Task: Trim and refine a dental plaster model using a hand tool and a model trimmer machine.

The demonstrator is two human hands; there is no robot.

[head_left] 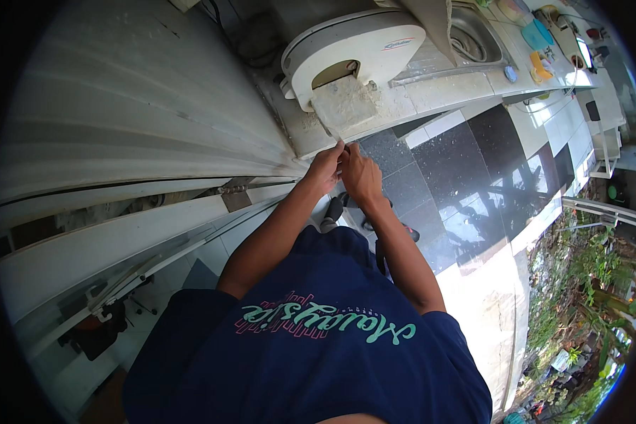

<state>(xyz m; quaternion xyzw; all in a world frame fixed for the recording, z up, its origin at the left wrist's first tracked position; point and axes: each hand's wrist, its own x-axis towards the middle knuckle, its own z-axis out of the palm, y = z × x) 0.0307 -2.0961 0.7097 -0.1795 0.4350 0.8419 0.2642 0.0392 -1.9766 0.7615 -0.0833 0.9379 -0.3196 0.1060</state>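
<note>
My left hand (324, 170) and my right hand (361, 174) are together in front of the counter's near edge. Fingers of both are curled and pressed close, with the fingertips meeting. Whatever they pinch, if anything, is too small or hidden to make out. Just beyond them, on the counter (431, 95), stands a white rounded machine (360, 46) with a dark opening at its front. A flat plate (344, 101), coated with pale residue, juts from that opening toward my hands.
A metal sink (470, 42) is set into the counter beyond the machine. Further right lie a yellow item (540, 67) and a turquoise container (537, 34). A large pale panel (141, 99) stands on my left. Dark and light floor tiles (466, 169) stretch right toward plants (593, 283).
</note>
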